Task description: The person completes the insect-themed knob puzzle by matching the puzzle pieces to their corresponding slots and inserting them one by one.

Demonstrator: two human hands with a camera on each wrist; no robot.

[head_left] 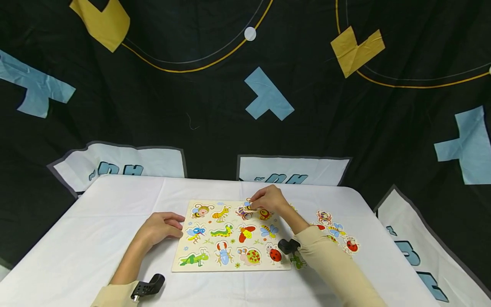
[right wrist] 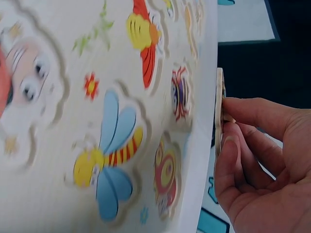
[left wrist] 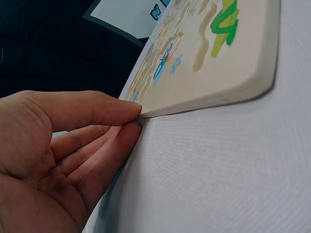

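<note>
A wooden insect puzzle board [head_left: 245,243] lies flat on the white table, its shallow recesses printed with bugs. At the board's left edge is my left hand [head_left: 159,230]; in the left wrist view, its thumb and a finger [left wrist: 129,133] pinch that edge. My right hand [head_left: 270,199] is over the board's upper right part. Between its thumb and fingers it pinches a thin wooden puzzle piece [right wrist: 219,109], seen edge-on in the right wrist view and raised off the board. In the head view the piece shows a blue and yellow insect, partly hidden by the fingers.
Several loose pieces lie in a cluster right of the board, among them a spider [head_left: 324,218], a dragonfly [head_left: 336,230] and a ladybug [head_left: 351,244]. A green piece [head_left: 297,261] by the board's lower right corner is partly covered by the right sleeve. Behind the table hangs a dark curtain [head_left: 215,119].
</note>
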